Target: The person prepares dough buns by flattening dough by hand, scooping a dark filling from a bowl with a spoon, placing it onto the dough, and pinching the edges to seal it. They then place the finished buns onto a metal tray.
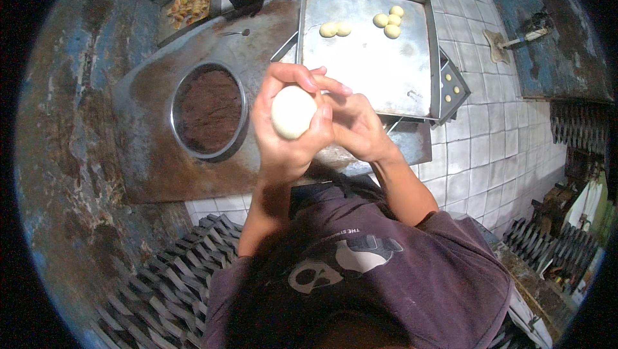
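Because the metal surface (148,169) spread out ahead of the wearer, I judged it served to keep everything within a short reach. Toward its right end lay a shallow, square metal tray (367,72), its raised rim probably there to stop round things rolling off. Further left sat a round bowl (172,116) of brown, crumbly stuff (210,112), placed, I supposed, for easy reach beside the left arm. Between the two and nearer my camera, the left grip (283,152) curled around a pale ball (293,112), cupping its side and underneath, likely to hold it without squashing it. The right grip (360,123) met it with bent fingers, perhaps for steadiness; I couldn't tell whether it pinched anything. Smallest in view, a pair of balls (329,29) and a cluster of four (392,31) sat toward the tray's far side, seemingly grouped for tidiness
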The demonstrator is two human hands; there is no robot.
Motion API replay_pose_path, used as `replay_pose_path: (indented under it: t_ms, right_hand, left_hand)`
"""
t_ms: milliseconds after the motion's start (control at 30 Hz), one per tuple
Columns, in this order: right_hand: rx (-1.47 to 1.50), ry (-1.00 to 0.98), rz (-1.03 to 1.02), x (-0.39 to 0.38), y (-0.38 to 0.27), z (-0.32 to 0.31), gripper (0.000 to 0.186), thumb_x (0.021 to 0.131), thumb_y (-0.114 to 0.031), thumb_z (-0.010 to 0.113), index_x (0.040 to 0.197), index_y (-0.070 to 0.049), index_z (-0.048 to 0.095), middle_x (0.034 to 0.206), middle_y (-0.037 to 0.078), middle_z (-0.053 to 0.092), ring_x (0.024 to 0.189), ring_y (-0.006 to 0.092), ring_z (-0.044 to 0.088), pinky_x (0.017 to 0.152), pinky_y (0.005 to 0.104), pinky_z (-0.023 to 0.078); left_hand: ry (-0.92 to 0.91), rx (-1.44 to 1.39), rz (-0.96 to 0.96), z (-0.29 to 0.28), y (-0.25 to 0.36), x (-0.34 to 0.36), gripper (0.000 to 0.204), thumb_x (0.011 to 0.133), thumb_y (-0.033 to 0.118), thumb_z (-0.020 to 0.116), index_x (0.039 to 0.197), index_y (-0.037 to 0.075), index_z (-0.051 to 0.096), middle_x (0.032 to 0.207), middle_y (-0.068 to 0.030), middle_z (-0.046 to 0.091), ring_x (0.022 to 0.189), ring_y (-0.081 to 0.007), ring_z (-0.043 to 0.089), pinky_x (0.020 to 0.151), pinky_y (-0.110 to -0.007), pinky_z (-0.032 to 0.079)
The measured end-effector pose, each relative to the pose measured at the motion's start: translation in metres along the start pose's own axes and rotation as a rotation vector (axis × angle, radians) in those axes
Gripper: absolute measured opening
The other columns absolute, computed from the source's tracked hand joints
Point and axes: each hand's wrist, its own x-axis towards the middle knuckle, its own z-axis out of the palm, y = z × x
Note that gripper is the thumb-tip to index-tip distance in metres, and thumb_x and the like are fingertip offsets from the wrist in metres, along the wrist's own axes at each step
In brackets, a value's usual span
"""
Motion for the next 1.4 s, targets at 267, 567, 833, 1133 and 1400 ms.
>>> replay_pose_path:
  t_ms: [267,567,833,1133,1400]
  right_hand:
    - [-0.869,-0.138,0.23,-0.007,-0.032,-0.061,0.018,0.088,-0.013,0.08,0.101,-0.002,0.077,0.085,0.005,0.077,0.081,0.0129,0.071,0.078,0.0305,0.058]
    - [-0.962,0.238,0.224,-0.01,-0.006,-0.139,0.047,0.079,-0.025,0.089,0.117,-0.002,0.074,0.114,0.012,0.072,0.095,0.021,0.071,0.084,0.0324,0.06]
    - [-1.237,0.109,0.279,-0.023,0.08,-0.266,0.034,0.084,-0.02,0.082,0.113,-0.004,0.075,0.102,0.011,0.07,0.079,0.0221,0.069,0.074,0.0337,0.057]
    - [-1.937,-0.508,0.1,-0.017,0.126,-0.258,0.083,0.105,-0.06,0.038,0.16,0.002,0.028,0.167,0.024,0.024,0.157,0.036,0.02,0.128,0.046,0.021]
    - [-0.741,0.01,0.437,0.022,0.09,-0.276,0.072,0.11,-0.051,0.028,0.162,-0.002,0.024,0.169,0.021,0.02,0.158,0.0347,0.016,0.129,0.0465,0.013]
  left_hand:
    - [0.116,0.285,-0.209,0.009,-0.037,-0.004,0.051,0.086,-0.007,0.069,0.13,0.001,0.045,0.072,0.0033,0.052,0.064,-0.0114,0.051,0.073,-0.03,0.051]
    - [-0.303,0.58,-0.361,0.026,-0.188,0.017,0.064,0.08,0.009,0.08,0.134,0.01,0.046,0.101,-0.025,0.073,0.099,-0.0389,0.074,0.08,-0.045,0.057]
    - [-0.334,0.693,-0.444,-0.004,-0.211,0.005,0.101,0.076,0.014,0.085,0.158,0.015,0.025,0.134,-0.0265,0.058,0.094,-0.031,0.071,0.083,-0.042,0.058]
    - [0.012,0.821,-0.556,-0.096,-0.141,-0.086,0.095,0.077,-0.003,0.081,0.155,0.011,0.028,0.13,-0.0137,0.056,0.071,-0.013,0.056,0.075,-0.029,0.053]
    - [0.441,0.722,-0.617,-0.142,-0.1,-0.167,0.087,0.082,-0.006,0.078,0.153,0.011,0.029,0.118,-0.0071,0.057,0.064,-0.0035,0.044,0.062,-0.017,0.04]
